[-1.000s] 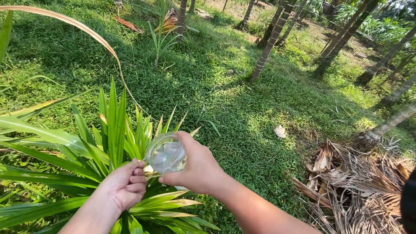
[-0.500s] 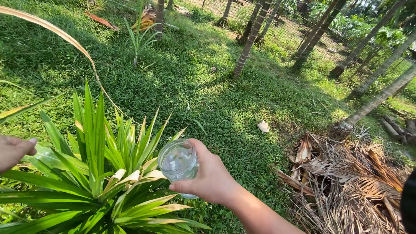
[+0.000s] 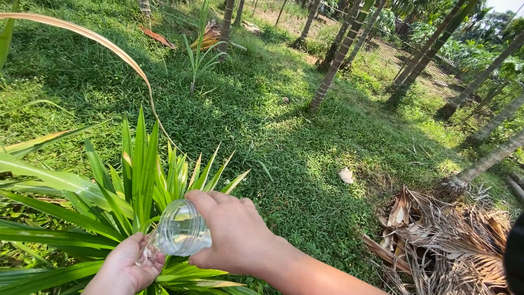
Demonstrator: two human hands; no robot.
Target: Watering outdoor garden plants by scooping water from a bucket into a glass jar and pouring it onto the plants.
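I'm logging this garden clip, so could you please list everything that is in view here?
Glass jar: one, clear, tipped toward the left hand, above the spiky plant.
Spiky plant: one, green with long pointed leaves, lower left.
Dry curved frond: one, tan, arching across the upper left.
Grass: green cover over the ground, part sun, part shade.
Small plant: one, green, thin leaves, top centre.
Palm trunks: several, grey-brown, slender, along the top and right.
Wire fence: one, behind the trunks, top.
Dry palm litter: a brown heap, lower right.
Pale scrap: one, on the grass, centre right.
Left hand: cupped under the jar's mouth.
Right hand: gripping the jar.
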